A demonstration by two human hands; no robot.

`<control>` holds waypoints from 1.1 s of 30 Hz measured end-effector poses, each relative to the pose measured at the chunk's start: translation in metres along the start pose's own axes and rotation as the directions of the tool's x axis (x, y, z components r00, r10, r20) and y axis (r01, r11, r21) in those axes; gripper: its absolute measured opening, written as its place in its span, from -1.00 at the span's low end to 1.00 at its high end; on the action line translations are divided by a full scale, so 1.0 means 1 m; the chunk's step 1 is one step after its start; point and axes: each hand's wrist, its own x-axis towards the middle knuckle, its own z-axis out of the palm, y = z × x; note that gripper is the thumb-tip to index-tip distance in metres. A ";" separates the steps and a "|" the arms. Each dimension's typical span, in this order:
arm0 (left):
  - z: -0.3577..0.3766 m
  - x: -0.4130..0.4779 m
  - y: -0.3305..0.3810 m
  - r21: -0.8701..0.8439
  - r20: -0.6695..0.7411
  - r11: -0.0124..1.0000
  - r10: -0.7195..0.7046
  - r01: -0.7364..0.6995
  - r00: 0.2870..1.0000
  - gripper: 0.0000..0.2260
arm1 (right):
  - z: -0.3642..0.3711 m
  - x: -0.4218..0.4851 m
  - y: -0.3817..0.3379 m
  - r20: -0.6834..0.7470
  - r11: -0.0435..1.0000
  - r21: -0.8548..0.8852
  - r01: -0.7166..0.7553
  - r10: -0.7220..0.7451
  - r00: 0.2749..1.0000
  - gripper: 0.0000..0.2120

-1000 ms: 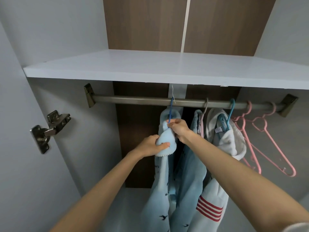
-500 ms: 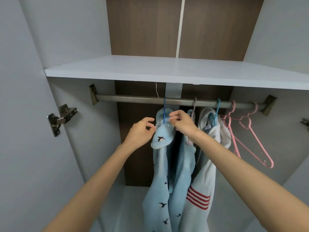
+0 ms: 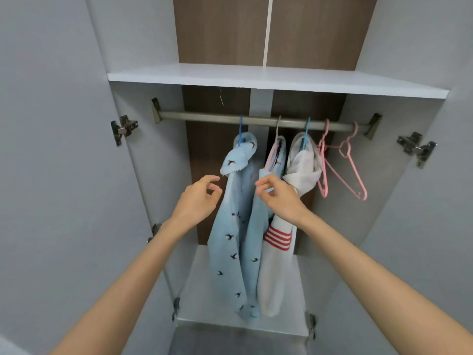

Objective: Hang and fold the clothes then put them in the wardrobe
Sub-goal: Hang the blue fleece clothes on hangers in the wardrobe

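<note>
A light blue garment with small dark birds (image 3: 231, 242) hangs on a blue hanger (image 3: 240, 131) from the metal rail (image 3: 204, 116) of the wardrobe. To its right hang a second light blue garment (image 3: 256, 239) and a white one with red stripes (image 3: 277, 252). My left hand (image 3: 198, 201) hovers just left of the bird garment, fingers loosely curled, holding nothing. My right hand (image 3: 279, 197) is in front of the second blue garment, fingers loosely curled and apart from the cloth.
Two bare pink hangers (image 3: 343, 165) hang at the rail's right end. A white shelf (image 3: 268, 78) runs above the rail, and a lower white shelf (image 3: 204, 290) lies under the clothes. Both doors stand open, with metal hinges at left (image 3: 122, 128) and right (image 3: 416, 147).
Both hands have let go of the bird garment's collar and hanger and dropped back towards me. The garment hangs free on the rail. The camera has pulled back.
</note>
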 end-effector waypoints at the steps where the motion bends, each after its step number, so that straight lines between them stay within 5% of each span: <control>1: -0.001 -0.010 0.003 -0.005 -0.001 1.000 -0.005 0.005 1.000 -0.68 | -0.002 -0.011 -0.001 -0.001 1.000 0.014 -0.002 0.002 1.000 -0.84; 8: -0.012 -0.077 0.030 -0.002 0.022 0.998 0.067 -0.067 0.997 -0.67 | -0.017 -0.091 -0.020 -0.049 0.996 0.064 -0.067 0.070 0.996 -0.84; 19: -0.012 -0.167 0.054 -0.025 0.244 0.966 0.256 -0.258 0.935 -0.68 | -0.020 -0.239 -0.047 -0.275 0.973 0.035 -0.229 0.230 0.934 -0.84; 26: 0.008 -0.244 0.083 -0.078 0.391 0.896 0.431 -0.437 0.813 -0.68 | -0.017 -0.367 -0.067 -0.378 0.909 -0.062 -0.413 0.362 0.852 -0.81; 33: 0.062 -0.333 0.134 -0.176 0.544 0.777 0.589 -0.604 0.598 -0.68 | -0.032 -0.508 -0.075 -0.552 0.775 -0.097 -0.625 0.480 0.682 -0.83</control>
